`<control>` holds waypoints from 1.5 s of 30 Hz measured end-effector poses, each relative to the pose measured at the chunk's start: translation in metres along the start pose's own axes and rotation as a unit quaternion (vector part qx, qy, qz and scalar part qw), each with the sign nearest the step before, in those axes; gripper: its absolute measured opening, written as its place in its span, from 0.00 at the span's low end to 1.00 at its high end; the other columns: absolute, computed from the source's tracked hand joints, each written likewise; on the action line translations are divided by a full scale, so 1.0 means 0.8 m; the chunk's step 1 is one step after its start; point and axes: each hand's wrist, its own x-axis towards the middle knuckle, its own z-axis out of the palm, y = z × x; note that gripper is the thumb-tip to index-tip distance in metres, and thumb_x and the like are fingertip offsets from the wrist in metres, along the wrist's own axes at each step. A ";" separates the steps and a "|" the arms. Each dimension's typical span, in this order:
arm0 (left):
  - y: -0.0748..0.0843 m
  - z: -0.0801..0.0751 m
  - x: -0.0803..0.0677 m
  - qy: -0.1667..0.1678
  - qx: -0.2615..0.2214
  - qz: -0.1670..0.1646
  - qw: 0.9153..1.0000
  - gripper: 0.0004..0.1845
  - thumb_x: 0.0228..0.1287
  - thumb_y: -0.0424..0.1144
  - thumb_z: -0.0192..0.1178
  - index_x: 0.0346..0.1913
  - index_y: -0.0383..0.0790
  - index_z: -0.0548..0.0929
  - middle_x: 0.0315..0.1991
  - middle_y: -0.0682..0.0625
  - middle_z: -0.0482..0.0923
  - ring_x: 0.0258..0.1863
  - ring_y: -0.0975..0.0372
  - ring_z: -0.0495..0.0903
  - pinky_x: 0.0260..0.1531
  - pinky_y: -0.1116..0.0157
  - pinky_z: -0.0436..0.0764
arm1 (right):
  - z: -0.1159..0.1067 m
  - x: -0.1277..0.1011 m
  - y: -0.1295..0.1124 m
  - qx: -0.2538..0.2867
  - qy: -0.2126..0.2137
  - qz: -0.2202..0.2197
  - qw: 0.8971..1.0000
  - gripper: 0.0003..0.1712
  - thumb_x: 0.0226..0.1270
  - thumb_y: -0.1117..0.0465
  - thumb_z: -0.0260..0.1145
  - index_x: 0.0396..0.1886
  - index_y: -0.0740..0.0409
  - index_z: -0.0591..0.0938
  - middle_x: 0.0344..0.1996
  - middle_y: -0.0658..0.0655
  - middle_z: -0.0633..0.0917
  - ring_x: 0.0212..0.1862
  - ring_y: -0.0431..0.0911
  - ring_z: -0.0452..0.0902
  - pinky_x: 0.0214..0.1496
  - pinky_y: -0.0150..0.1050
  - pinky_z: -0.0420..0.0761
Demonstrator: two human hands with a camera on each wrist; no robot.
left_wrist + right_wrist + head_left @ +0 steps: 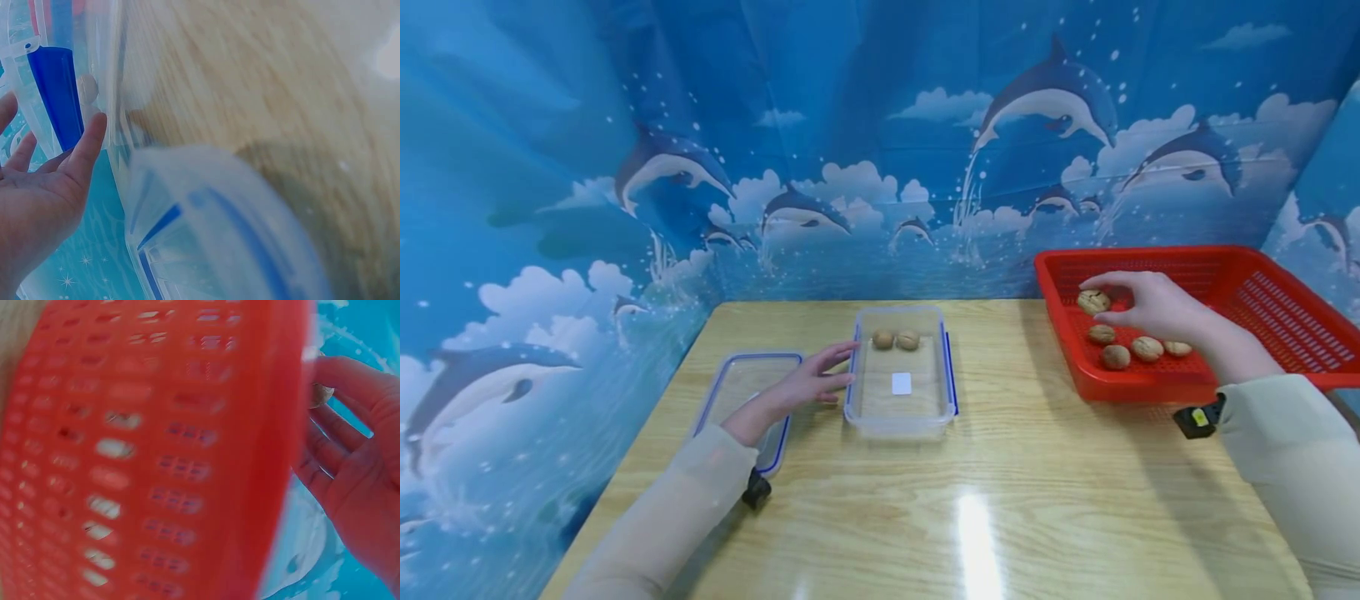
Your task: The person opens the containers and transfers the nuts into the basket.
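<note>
A clear plastic container (900, 427) with blue clasps stands mid-table and holds two walnuts (896, 339). My left hand (838, 371) lies flat beside it, straight fingers touching its left wall. In the left wrist view the left hand (59, 159) reaches the blue clasp (55, 92), with a walnut (88, 88) behind the wall. My right hand (1111, 305) is inside the red basket (1277, 300) at the right, pinching a walnut (1092, 301). Several more walnuts (1131, 350) lie below it. The right wrist view shows the walnut (321, 395) between the fingers (350, 384), behind the basket wall (156, 456).
The container's lid (741, 392), clear with a blue rim, lies flat on the wooden table (1000, 500) under my left forearm, and shows blurred in the left wrist view (219, 219). A blue dolphin-print backdrop (850, 125) closes the back and both sides.
</note>
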 end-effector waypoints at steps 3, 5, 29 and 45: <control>0.000 0.000 0.000 0.000 0.002 -0.001 1.000 0.32 0.74 0.42 0.53 0.76 0.48 0.55 0.76 0.43 0.48 0.71 0.46 0.55 0.57 0.47 0.74 | 0.003 0.001 0.015 0.002 -0.004 0.013 1.000 0.30 0.61 0.65 0.71 0.63 0.63 0.74 0.47 0.65 0.79 0.48 0.60 0.73 0.43 0.55 0.80; 0.000 0.001 -0.001 0.002 0.004 -0.004 1.000 0.32 0.75 0.42 0.53 0.76 0.49 0.55 0.76 0.43 0.48 0.72 0.46 0.55 0.57 0.47 0.74 | 0.005 0.001 0.024 0.004 -0.007 0.020 1.000 0.30 0.61 0.64 0.71 0.63 0.64 0.74 0.48 0.67 0.78 0.49 0.62 0.72 0.44 0.58 0.79; -0.003 0.001 0.004 -0.001 -0.001 -0.002 1.000 0.30 0.75 0.40 0.52 0.76 0.51 0.56 0.76 0.42 0.47 0.71 0.45 0.56 0.56 0.47 0.74 | 0.012 0.013 0.124 -0.004 -0.057 0.050 0.997 0.27 0.57 0.69 0.72 0.56 0.73 0.76 0.51 0.77 0.76 0.47 0.66 0.74 0.45 0.61 0.79; 0.000 0.001 0.000 0.004 -0.001 -0.007 1.000 0.31 0.75 0.40 0.52 0.76 0.49 0.56 0.76 0.43 0.48 0.71 0.46 0.57 0.57 0.47 0.74 | 0.033 0.019 0.141 0.011 -0.107 0.041 0.993 0.25 0.64 0.67 0.66 0.58 0.76 0.74 0.51 0.77 0.76 0.46 0.61 0.75 0.44 0.58 0.80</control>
